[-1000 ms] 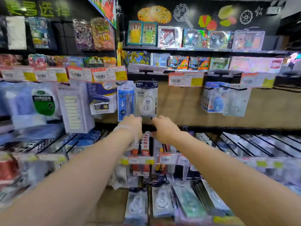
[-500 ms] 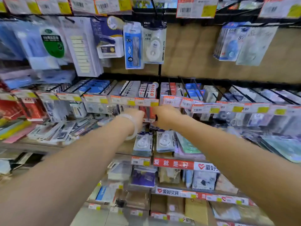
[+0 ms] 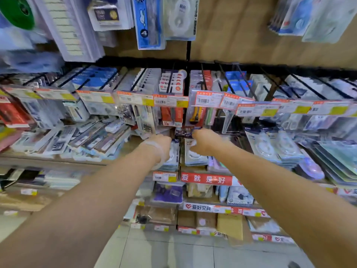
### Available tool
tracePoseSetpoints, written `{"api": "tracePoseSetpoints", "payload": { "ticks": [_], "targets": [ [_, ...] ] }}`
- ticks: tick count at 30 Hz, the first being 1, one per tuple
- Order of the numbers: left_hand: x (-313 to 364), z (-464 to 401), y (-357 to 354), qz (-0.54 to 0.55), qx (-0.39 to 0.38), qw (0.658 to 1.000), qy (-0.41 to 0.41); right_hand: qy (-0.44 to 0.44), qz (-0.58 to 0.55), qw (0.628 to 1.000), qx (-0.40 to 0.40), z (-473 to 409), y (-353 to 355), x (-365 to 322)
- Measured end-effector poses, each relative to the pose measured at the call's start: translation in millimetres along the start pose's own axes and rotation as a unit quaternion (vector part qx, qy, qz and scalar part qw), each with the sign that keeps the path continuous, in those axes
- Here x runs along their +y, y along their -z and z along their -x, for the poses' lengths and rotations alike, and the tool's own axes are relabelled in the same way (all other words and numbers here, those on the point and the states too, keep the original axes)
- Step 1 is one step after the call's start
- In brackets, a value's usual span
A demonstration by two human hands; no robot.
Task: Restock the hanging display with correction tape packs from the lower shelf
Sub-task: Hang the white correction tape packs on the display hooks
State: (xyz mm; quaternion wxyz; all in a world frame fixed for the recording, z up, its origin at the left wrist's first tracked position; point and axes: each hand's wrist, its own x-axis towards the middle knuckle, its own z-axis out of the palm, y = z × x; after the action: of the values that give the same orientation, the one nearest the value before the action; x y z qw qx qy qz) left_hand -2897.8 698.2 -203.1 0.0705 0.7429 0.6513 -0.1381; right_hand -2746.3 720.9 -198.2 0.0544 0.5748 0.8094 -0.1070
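Left hand [image 3: 161,147] and right hand [image 3: 202,141] reach over 2 tape packs [image 3: 194,154] on the shelf [image 3: 58,158] — side by side. Grip state — cannot tell; fingers blurred.

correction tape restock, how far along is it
Early on. Done: nothing that shows; the hanging tape pack up top is the only one visible on its hook. In hand: the left hand and right hand are down at the two stacks of tape packs on the lower shelf, but blur hides whether either has gripped one. Left: lift packs, raise them, hang them.
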Motion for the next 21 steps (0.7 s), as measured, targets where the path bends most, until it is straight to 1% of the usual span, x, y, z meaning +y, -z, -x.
{"api": "tracePoseSetpoints", "payload": {
  "ticks": [4, 6, 10, 15, 19, 21],
  "targets": [
    [-9, -27, -26, 0.03, -0.033, 0.999, 0.009, -0.046, -0.012, 0.999, -0.023, -25, -24, 9],
    [-14, -41, -36, 0.043, -0.042, 0.998, 0.018, -0.085, -0.034, 0.995, -0.028, -38, -34, 13],
    [-21, -67, -54, 0.1, -0.062, 0.992, 0.05, -0.145, -0.08, 0.986, -0.013, -61, -55, 25],
    [-25, -96, -76, 0.209, -0.085, 0.968, 0.113, -0.214, -0.13, 0.968, -0.006, -75, -70, 35],
    [-27, -111, -81, 0.241, -0.095, 0.954, 0.15, -0.232, -0.116, 0.965, -0.021, -83, -78, 42],
    [-29, -116, -82, 0.259, -0.11, 0.945, 0.163, -0.247, -0.142, 0.958, -0.029, -87, -81, 44]
  ]
}}
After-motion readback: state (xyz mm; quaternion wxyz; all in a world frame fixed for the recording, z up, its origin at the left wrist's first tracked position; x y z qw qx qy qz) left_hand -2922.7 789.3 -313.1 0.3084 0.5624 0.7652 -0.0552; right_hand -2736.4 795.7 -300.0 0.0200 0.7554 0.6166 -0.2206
